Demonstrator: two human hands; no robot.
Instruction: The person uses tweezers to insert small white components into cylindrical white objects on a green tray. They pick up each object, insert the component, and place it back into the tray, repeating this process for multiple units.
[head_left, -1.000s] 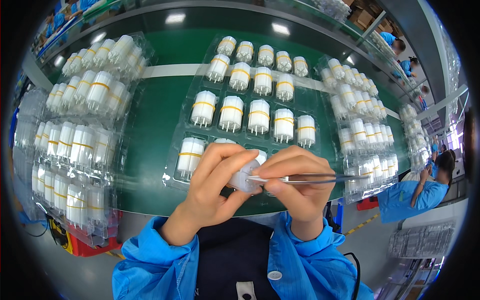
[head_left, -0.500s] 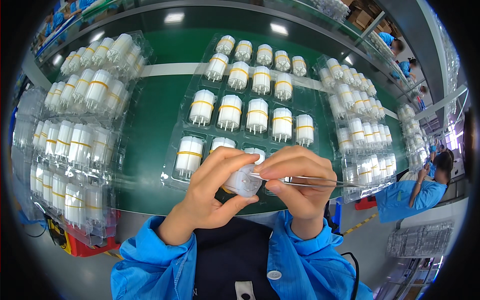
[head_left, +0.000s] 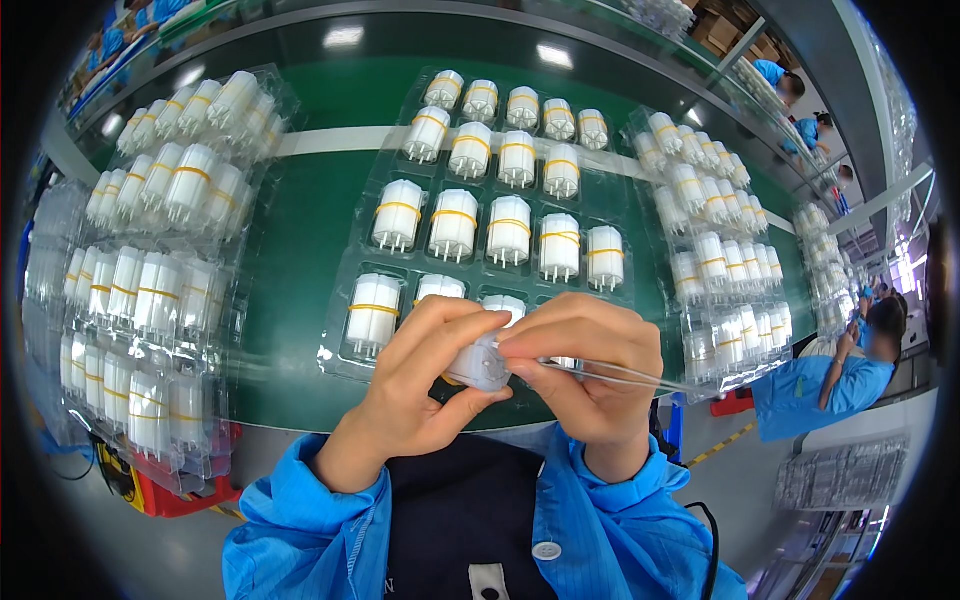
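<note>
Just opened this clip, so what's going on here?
A person in a blue jacket is working bare-handed at a green table. The left hand holds a pale rounded piece, while the right hand holds thin metal tweezers, its fingertips close against the piece; the tweezer tips are hidden. Beyond the hands, a clear tray holds rows of white, yellow-banded pronged cylinders. More cylinders sit in clear trays on both sides.
</note>
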